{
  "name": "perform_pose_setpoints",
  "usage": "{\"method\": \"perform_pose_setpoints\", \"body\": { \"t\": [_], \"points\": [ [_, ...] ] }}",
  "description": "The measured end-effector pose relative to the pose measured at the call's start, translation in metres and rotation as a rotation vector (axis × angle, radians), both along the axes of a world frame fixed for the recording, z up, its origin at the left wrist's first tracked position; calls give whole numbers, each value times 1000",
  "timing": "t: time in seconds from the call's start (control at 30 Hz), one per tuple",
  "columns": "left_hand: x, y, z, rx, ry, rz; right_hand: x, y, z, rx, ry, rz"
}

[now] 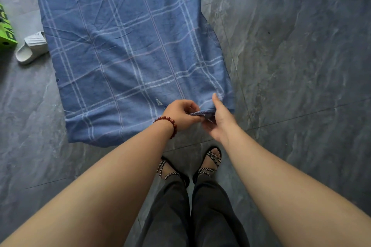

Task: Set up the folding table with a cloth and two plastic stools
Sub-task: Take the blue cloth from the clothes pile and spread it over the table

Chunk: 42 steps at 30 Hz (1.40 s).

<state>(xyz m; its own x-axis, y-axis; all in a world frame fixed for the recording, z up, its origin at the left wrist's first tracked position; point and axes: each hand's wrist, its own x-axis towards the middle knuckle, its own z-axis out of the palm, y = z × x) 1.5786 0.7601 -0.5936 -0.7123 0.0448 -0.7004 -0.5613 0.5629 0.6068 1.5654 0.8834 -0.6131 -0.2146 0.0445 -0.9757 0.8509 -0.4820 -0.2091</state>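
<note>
A green box (5,30) and a white slipper (32,47) lie on the grey floor (301,66) at the far left, just beside the cloth (124,46). The blue checked cloth is spread flat, wrinkled, with its edges hanging, and seems to cover the table completely. No stools are in view.

At the near right corner the left hand (181,115), with a bead bracelet (168,124) at the wrist, has its fingers curled and pinches the hem. The right hand (219,122) is half open, its thumb straight on top of the cloth and its fingers under the fold. Whether it clamps the hem cannot be told.

The step looks like squaring this corner. It would go best by pulling gently toward the body and to the right, keeping the hem level. That takes out the creases without dragging the far edge off, and the check lines should run parallel to the edges.
</note>
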Motion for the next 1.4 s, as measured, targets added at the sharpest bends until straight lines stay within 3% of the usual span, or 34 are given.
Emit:
{"method": "perform_pose_setpoints", "body": {
  "t": [0.07,0.17,0.43,0.6,0.73,0.87,0.97,1.2,1.4],
  "points": [
    [0,-1,0,14,-5,50,-1,-6,-1,-91,5,-5],
    [-1,1,5,-16,22,65,-3,-13,-1,-47,30,62],
    [6,-2,14,-213,235,-128,-2,-19,7,-27,84,79],
    [13,-15,16,-563,380,-226,2,-23,15,19,109,27],
    [26,-43,16,-797,411,-143,6,-22,16,87,132,8],
    [37,-64,16,-786,368,-68,10,-22,16,131,125,-29],
    [44,-63,18,-700,350,-40,21,-34,22,26,119,-76],
    [68,-66,28,-623,367,20,50,-76,47,-228,99,129],
    [89,-91,34,-848,394,2,60,-81,53,-85,122,-17]
  ]
}}
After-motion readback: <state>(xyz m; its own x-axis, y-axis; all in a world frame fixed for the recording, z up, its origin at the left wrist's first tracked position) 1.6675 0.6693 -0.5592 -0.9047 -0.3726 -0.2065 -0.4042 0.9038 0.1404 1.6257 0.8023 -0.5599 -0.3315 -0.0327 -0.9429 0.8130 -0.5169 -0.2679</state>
